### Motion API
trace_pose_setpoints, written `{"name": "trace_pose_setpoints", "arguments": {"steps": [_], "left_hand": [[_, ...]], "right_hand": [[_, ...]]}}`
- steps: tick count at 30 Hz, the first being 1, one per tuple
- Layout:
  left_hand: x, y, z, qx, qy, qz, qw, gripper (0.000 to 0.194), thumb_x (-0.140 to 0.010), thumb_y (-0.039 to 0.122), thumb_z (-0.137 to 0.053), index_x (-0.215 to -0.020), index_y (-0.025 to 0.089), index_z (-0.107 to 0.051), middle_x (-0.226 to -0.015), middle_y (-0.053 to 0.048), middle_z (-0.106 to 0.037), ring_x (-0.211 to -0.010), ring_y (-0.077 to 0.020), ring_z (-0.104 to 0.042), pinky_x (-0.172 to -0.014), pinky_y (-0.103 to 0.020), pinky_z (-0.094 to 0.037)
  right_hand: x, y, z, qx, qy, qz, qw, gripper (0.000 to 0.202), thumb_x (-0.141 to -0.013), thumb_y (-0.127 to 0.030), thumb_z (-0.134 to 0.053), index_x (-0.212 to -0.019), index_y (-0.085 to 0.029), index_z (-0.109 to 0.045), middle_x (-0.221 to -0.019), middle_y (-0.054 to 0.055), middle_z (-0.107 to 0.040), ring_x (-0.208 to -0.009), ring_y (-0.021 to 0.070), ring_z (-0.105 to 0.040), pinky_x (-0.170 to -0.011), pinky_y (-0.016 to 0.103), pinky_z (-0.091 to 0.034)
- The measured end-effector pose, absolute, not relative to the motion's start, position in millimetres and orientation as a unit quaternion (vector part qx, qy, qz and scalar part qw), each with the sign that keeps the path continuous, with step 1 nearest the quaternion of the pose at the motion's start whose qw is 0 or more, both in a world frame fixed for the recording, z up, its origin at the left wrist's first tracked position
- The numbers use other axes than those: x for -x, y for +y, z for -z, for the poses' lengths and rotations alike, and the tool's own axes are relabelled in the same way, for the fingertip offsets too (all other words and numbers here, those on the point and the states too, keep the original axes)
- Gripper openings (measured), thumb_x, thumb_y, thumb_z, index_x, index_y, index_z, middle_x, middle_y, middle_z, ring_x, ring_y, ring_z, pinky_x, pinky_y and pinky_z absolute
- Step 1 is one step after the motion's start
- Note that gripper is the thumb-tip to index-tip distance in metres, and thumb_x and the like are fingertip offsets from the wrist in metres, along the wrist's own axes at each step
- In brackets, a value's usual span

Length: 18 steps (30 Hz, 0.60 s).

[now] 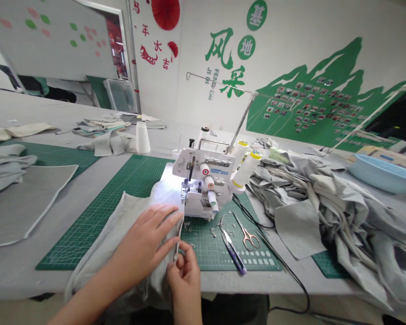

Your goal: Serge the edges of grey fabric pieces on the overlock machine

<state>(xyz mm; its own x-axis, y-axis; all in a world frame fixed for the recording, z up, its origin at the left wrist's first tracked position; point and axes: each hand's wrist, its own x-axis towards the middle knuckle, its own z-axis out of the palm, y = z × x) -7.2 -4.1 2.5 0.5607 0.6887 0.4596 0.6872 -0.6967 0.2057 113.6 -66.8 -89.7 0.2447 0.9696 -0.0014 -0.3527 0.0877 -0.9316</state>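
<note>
A piece of grey fabric (pixel 122 225) lies over the front of the table, its far end under the lit needle area of a white overlock sewing machine (pixel 203 180). Flat on this cloth, just in front of the machine, rests my left hand (pixel 149 239) with its fingers stretched out. My right hand (pixel 185 271) is closer to the table's front edge and pinches the cloth's right edge between thumb and fingers. Part of the fabric hangs towards my lap, partly hidden by my forearms.
On the green cutting mat (pixel 84 239) lie gold-handled scissors (pixel 248 237) and purple thread snips (pixel 235 255), near black cables. A heap of grey fabric (pixel 325 194) and a blue basin (pixel 385 174) are at the right. A white thread cone (pixel 142 137) stands behind the mat.
</note>
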Motion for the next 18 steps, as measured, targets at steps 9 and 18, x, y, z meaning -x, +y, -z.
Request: {"name": "trace_pose_setpoints", "arguments": {"steps": [9, 18], "left_hand": [[2.1, -20.8, 3.4, -0.880, 0.382, -0.271, -0.075, 0.052, -0.095, 0.025, -0.054, -0.146, 0.017, -0.046, -0.148, -0.010, -0.053, -0.139, -0.0292, -0.045, -0.116, -0.051, -0.038], [-4.6, -32.2, 11.0, -0.869, 0.410, -0.270, -0.064, 0.054, -0.095, 0.027, -0.053, -0.147, 0.018, -0.044, -0.151, -0.009, -0.050, -0.137, -0.0280, -0.048, -0.113, -0.046, -0.044]], "right_hand": [[-93.5, -72.8, 89.8, 0.444, -0.360, -0.492, 0.657, 0.024, -0.086, -0.040, -0.064, -0.075, -0.019, -0.059, -0.068, -0.002, -0.056, -0.064, 0.0137, -0.050, -0.061, 0.024, -0.046], [-98.1, -73.9, 76.5, 0.450, -0.336, -0.528, 0.637, 0.029, -0.080, -0.045, -0.074, -0.077, -0.016, -0.068, -0.078, 0.004, -0.070, -0.073, 0.0178, -0.061, -0.067, 0.027, -0.053]]}}
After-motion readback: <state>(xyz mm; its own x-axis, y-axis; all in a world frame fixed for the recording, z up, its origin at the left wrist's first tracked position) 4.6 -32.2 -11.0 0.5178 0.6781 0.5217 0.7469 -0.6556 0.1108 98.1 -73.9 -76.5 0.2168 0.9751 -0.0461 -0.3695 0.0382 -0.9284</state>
